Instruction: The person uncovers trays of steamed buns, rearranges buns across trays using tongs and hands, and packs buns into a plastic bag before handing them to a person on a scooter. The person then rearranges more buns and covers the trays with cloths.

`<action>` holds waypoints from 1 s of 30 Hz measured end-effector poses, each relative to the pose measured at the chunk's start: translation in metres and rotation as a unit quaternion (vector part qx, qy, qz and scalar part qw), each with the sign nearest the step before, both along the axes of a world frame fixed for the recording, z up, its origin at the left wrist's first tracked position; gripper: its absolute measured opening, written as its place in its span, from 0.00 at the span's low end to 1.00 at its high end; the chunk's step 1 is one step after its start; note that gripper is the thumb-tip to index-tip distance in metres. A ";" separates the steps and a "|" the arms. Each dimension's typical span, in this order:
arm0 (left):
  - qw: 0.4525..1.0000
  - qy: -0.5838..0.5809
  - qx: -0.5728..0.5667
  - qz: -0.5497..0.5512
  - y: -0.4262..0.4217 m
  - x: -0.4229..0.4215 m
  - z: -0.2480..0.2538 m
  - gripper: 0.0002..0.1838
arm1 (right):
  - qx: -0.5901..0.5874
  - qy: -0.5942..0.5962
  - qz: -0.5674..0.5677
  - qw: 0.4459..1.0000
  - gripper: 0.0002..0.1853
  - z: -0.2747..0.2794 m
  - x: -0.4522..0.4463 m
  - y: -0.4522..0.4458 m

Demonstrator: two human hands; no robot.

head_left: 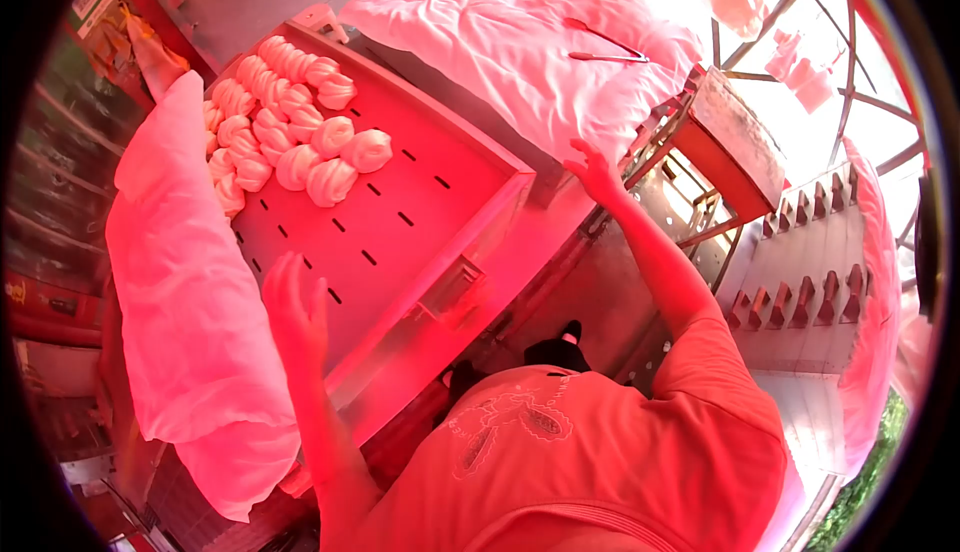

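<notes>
A large shallow tray [400, 242] with slots in its floor stands in front of me. Twisted, roll-shaped steamed buns [270, 122] lie clustered in its far left part. My left hand [297, 302] is over the near left side of the tray, beside a folded quilt [190, 282]; its fingers are stretched out and hold nothing. Beyond the tray's right corner, my right hand [597, 174] is raised with spread fingers and nothing in it, close to the edge of a second quilt [520, 42]. Metal tongs [612, 56] rest on that quilt, their arms apart.
Right of me stands a wooden stool or small table [725, 157]. A rack with rows of notched supports [800, 297] is farther right, with pink cloth [870, 342] over its side. A metal-framed window wall [780, 27] is at the upper right.
</notes>
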State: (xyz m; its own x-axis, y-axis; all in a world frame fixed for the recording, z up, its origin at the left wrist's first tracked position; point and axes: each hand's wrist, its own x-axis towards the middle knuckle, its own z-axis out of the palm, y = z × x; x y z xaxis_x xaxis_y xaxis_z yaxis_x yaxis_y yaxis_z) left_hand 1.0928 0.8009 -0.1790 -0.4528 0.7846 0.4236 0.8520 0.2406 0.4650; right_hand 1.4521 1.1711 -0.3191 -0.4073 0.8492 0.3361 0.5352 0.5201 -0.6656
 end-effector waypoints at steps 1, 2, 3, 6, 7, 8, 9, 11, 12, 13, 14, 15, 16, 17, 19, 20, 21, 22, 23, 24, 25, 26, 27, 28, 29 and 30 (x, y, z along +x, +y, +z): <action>0.998 -0.013 -0.008 -0.065 0.035 0.039 -0.011 0.24 | 0.005 -0.001 -0.019 1.000 0.26 -0.003 0.033 0.017; 0.991 -0.030 -0.023 -0.129 0.066 0.074 -0.029 0.25 | 0.003 -0.004 -0.036 0.999 0.26 -0.003 0.066 0.029; 0.990 -0.029 -0.034 -0.137 0.097 0.106 -0.051 0.28 | -0.001 -0.019 -0.044 0.999 0.26 -0.004 0.096 0.046; 0.992 0.075 -0.080 -0.054 0.150 0.178 -0.119 0.36 | -0.098 -0.083 -0.088 0.988 0.28 0.008 0.177 0.082; 0.987 0.136 -0.086 -0.013 0.159 0.195 -0.130 0.38 | -0.056 -0.078 -0.081 0.992 0.28 -0.004 0.211 0.101; 0.987 0.134 -0.088 0.011 0.164 0.205 -0.130 0.40 | -0.002 -0.069 -0.073 0.995 0.28 -0.009 0.241 0.126; 0.987 0.133 -0.083 0.037 0.170 0.208 -0.129 0.42 | -0.008 -0.065 -0.084 0.994 0.28 -0.010 0.263 0.150; 0.975 0.182 -0.108 0.071 0.171 0.194 -0.147 0.44 | -0.019 -0.112 -0.094 0.989 0.30 -0.004 0.284 0.207; 0.971 0.187 -0.124 0.078 0.175 0.195 -0.146 0.43 | 0.003 -0.118 -0.088 0.989 0.31 -0.001 0.282 0.227; 0.968 0.190 -0.140 0.084 0.177 0.196 -0.142 0.43 | 0.011 -0.119 -0.074 0.990 0.30 0.003 0.274 0.248; 0.964 0.194 -0.156 0.090 0.178 0.198 -0.139 0.43 | 0.016 -0.120 -0.060 0.991 0.30 0.008 0.262 0.263; 0.968 0.178 -0.151 0.096 0.177 0.200 -0.137 0.42 | 0.031 -0.108 -0.054 0.992 0.31 0.009 0.248 0.275; 0.972 0.160 -0.143 0.100 0.176 0.203 -0.135 0.41 | 0.049 -0.108 -0.033 0.992 0.33 0.007 0.237 0.289; 0.976 0.140 -0.131 0.104 0.179 0.205 -0.134 0.41 | 0.070 -0.108 -0.021 0.991 0.34 0.003 0.226 0.307; 0.978 0.116 -0.121 0.123 0.180 0.207 -0.135 0.39 | 0.077 -0.116 -0.007 0.990 0.37 -0.002 0.206 0.337; 0.979 0.110 -0.118 0.128 0.180 0.209 -0.135 0.39 | 0.065 -0.121 -0.003 0.990 0.38 0.000 0.196 0.352; 0.979 0.104 -0.113 0.131 0.179 0.209 -0.135 0.39 | 0.050 -0.135 0.006 0.989 0.38 0.006 0.189 0.363; 0.978 0.104 -0.113 0.139 0.174 0.204 -0.138 0.38 | 0.055 -0.168 0.026 0.984 0.39 -0.002 0.184 0.386; 0.977 0.101 -0.111 0.151 0.173 0.202 -0.145 0.37 | 0.077 -0.198 0.025 0.977 0.40 -0.009 0.177 0.404; 0.976 0.092 -0.115 0.159 0.169 0.202 -0.145 0.36 | 0.093 -0.230 0.026 0.968 0.41 -0.019 0.172 0.415; 0.975 0.085 -0.119 0.168 0.166 0.202 -0.141 0.35 | 0.086 -0.276 0.029 0.957 0.42 -0.031 0.168 0.430; 0.973 0.079 -0.118 0.180 0.179 0.204 -0.140 0.34 | 0.085 -0.320 0.031 0.943 0.44 -0.021 0.160 0.444; 0.978 0.055 -0.072 0.186 0.197 0.209 -0.144 0.34 | 0.060 -0.356 0.039 0.932 0.49 -0.013 0.158 0.454; 0.980 0.035 -0.030 0.192 0.212 0.214 -0.142 0.33 | 0.047 -0.384 0.048 0.921 0.52 0.000 0.154 0.460; 0.980 0.018 0.012 0.197 0.232 0.221 -0.134 0.32 | 0.055 -0.389 0.053 0.918 0.55 0.000 0.148 0.478; 0.982 -0.024 0.027 0.188 0.242 0.232 -0.130 0.32 | 0.056 -0.398 0.053 0.914 0.57 -0.001 0.152 0.477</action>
State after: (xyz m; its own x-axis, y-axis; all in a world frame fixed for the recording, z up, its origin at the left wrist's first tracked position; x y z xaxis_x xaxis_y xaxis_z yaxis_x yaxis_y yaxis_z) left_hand 1.3249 1.0431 -0.3090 -0.7257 0.5363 0.4311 0.6853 0.5074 0.5224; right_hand 1.6041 1.6478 -0.3205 -0.6384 0.7695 -0.0196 0.7697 0.6379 -0.0256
